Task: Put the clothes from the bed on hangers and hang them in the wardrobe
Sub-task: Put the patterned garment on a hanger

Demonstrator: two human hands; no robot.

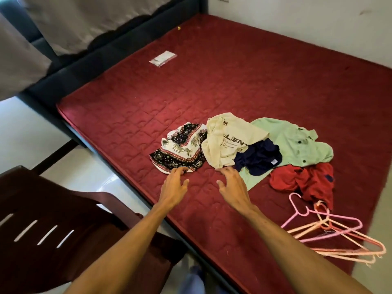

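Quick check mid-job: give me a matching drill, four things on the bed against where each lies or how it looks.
1 patterned cloth
2 cream shirt
3 navy garment
4 hangers

A pink, at the near corner of the bed
B crumpled on the green shirt
C by the fingertips of the left hand
D bears printed lettering

Pairs: 1-C, 2-D, 3-B, 4-A

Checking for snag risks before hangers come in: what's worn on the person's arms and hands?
Nothing worn shows. Both forearms are bare up to the frame edge: no sleeves. The left hand and right hand have no gloves, and no watch, bracelet or ring is visible.
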